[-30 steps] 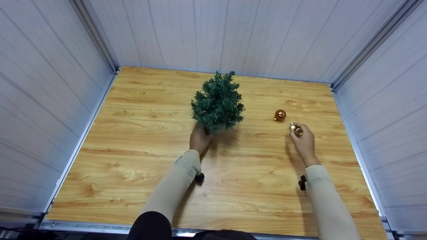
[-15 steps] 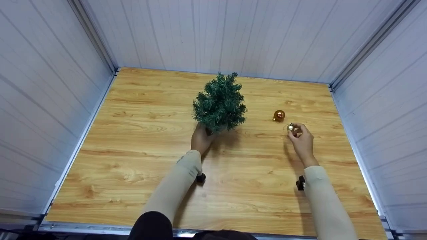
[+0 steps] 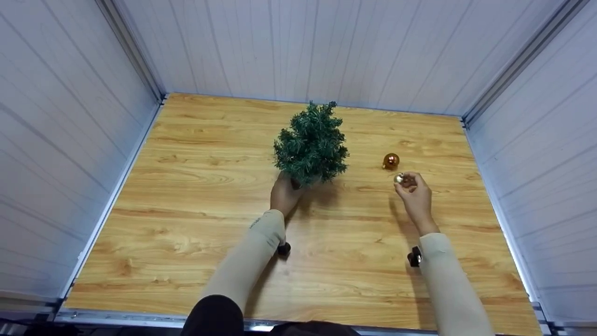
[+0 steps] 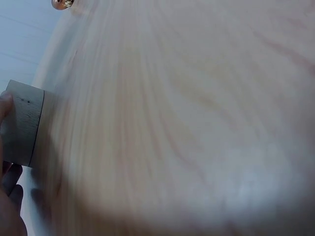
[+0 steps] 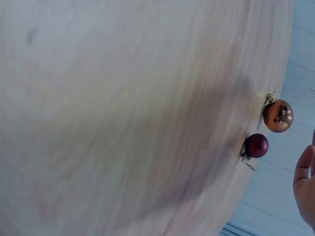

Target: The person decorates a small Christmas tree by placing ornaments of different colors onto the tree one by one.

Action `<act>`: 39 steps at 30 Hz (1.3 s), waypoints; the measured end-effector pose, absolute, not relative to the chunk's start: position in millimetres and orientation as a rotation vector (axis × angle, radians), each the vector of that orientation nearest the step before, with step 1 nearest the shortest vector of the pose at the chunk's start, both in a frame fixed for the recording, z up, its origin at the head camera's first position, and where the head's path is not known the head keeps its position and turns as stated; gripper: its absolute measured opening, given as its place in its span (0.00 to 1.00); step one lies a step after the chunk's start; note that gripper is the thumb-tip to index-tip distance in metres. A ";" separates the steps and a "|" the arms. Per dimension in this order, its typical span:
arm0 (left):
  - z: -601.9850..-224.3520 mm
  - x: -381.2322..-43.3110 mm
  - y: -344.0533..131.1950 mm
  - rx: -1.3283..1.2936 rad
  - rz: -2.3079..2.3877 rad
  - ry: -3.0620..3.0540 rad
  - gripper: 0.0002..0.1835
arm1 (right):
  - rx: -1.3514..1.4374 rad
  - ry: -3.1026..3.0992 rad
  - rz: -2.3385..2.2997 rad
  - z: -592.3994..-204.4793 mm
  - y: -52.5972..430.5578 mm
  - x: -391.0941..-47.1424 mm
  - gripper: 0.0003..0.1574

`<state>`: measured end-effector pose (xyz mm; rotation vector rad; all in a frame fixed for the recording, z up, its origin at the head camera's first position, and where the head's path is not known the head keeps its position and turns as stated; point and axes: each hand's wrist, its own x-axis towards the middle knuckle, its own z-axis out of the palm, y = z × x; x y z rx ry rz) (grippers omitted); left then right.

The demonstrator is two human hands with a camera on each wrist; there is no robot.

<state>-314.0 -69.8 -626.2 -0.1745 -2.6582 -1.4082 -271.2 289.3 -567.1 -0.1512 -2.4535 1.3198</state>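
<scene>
My left hand [image 3: 284, 193] grips the base of a small green artificial Christmas tree [image 3: 311, 144] in the head view. In the left wrist view that base [image 4: 22, 123] is a pale squared block, with the thumb on one side and fingers on the other. Off to the right, my right hand [image 3: 416, 200] pinches a small pale gold bauble [image 3: 399, 178] by thumb and fingertips above the table. Just beyond it lies a shiny copper bauble [image 3: 391, 161]. The right wrist view shows a dark red bauble [image 5: 256, 145] beside the copper one; the held bauble is out of that frame.
The wood-grain table [image 3: 186, 247] is walled by white panels [image 3: 298, 46] at the back and both sides. A metal edge [image 3: 121, 320] runs along its front. Each sleeve cuff carries a small black wrist camera, the left one [image 3: 283, 248] close over the table.
My right hand has carried the pale gold bauble slightly left, toward the tree. The tree and my left hand have shifted a little to the right. The copper bauble stays put.
</scene>
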 end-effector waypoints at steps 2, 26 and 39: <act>-626.8 -313.9 -68.3 -0.183 -1.423 -2.648 0.30 | -0.153 -2.452 1.323 -567.1 287.5 -270.9 0.19; -628.1 -302.0 -43.7 -0.134 -1.415 -2.584 0.40 | -0.088 -2.421 1.465 -555.3 262.8 -263.1 0.21; -622.6 -293.5 -40.8 -0.107 -1.381 -2.636 0.30 | -0.069 -2.466 1.459 -552.9 245.7 -258.4 0.21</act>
